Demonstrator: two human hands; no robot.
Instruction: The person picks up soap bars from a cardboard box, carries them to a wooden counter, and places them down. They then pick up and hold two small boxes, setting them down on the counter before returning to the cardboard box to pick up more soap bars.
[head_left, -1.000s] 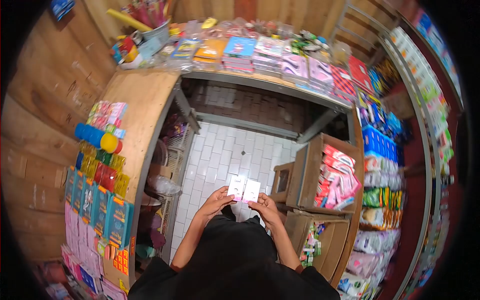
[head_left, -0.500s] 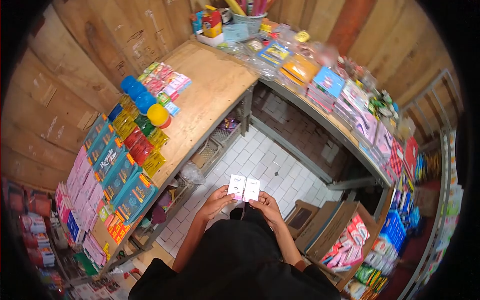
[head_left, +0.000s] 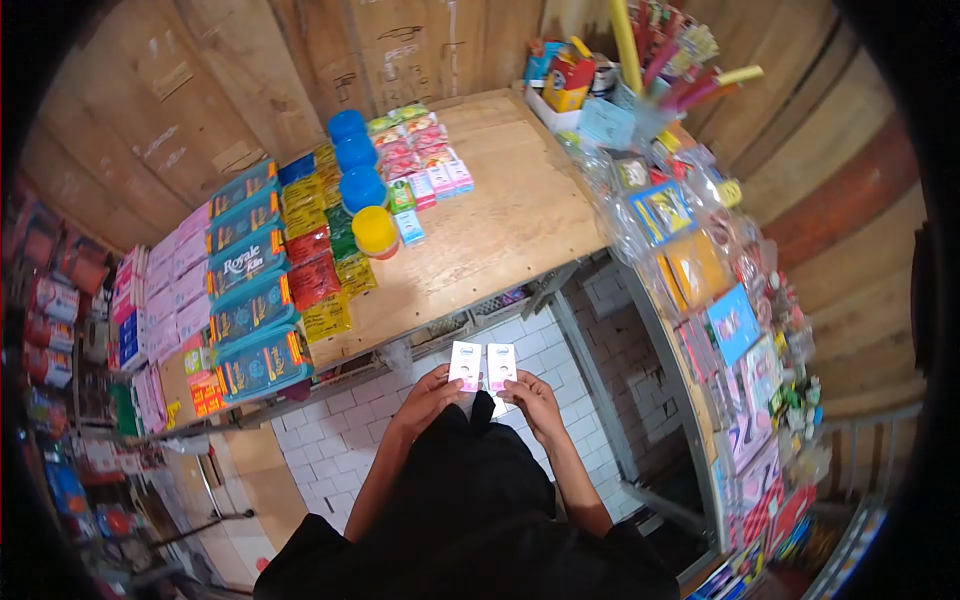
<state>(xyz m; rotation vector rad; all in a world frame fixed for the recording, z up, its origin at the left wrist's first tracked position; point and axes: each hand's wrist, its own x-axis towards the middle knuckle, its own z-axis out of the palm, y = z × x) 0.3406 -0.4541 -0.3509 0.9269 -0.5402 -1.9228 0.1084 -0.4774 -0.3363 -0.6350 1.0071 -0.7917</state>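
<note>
In my left hand (head_left: 426, 402) is a small white box (head_left: 465, 360) with a pink lower edge and blue lettering, its print too small to read. My right hand (head_left: 535, 405) grips a matching small box (head_left: 501, 358) by its lower right corner. The two boxes stand side by side with a narrow gap, faces toward me, over the tiled floor and just short of the wooden table (head_left: 500, 215). Nearest on that table are similar pink-and-white boxes (head_left: 450, 177), a light-blue box (head_left: 408, 228) and a yellow-lidded jar (head_left: 376, 233).
Blue-lidded jars (head_left: 362, 190), coloured sachets (head_left: 315, 280) and teal Royale packs (head_left: 255, 305) line the table's left half. On the right, a second counter carries packaged goods (head_left: 735, 325) and a bucket (head_left: 645, 115) of sticks. Table legs stand around the tiled floor (head_left: 340, 440).
My view and body have turned left, so the wooden table now lies in front. Both boxes remain in my hands, slightly higher in view, their faces tilted more toward me.
</note>
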